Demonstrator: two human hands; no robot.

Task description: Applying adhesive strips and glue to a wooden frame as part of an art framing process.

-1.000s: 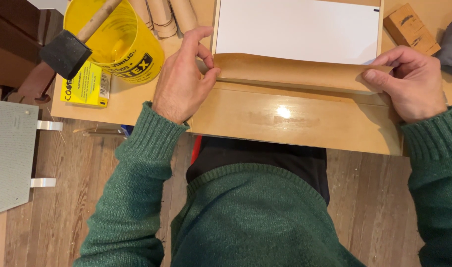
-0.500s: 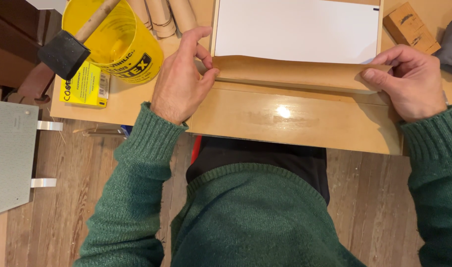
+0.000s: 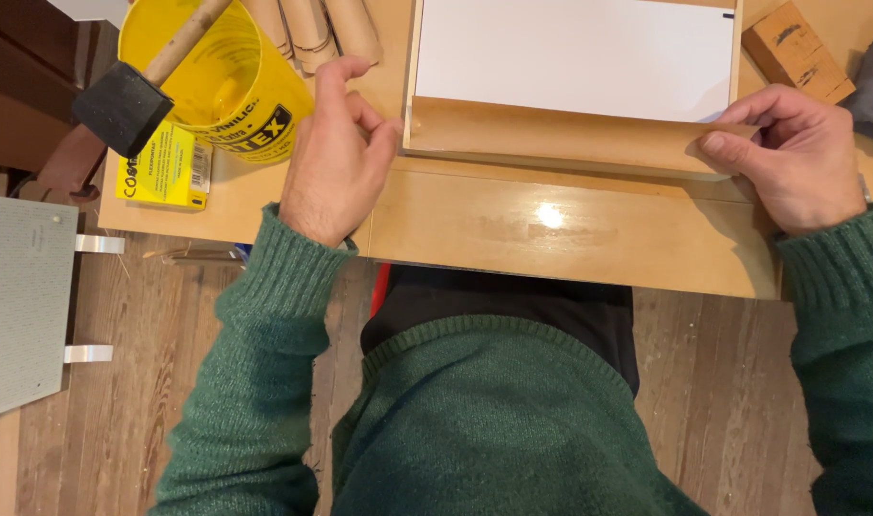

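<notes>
A brown paper strip lies folded over the near edge of a white panel on the wooden table. My left hand rests at the strip's left end, thumb and fingers touching its corner. My right hand presses the strip's right end with its fingertips. Both arms wear green knitted sleeves.
A yellow tub with a black foam brush on a wooden handle stands at the back left, over a yellow box. Cardboard rolls lie behind. A small wooden block sits back right. A grey board lies left, over the wood floor.
My left hand has shifted slightly, its fingers closing in on the strip's left corner. My right hand stays put on the right end.
</notes>
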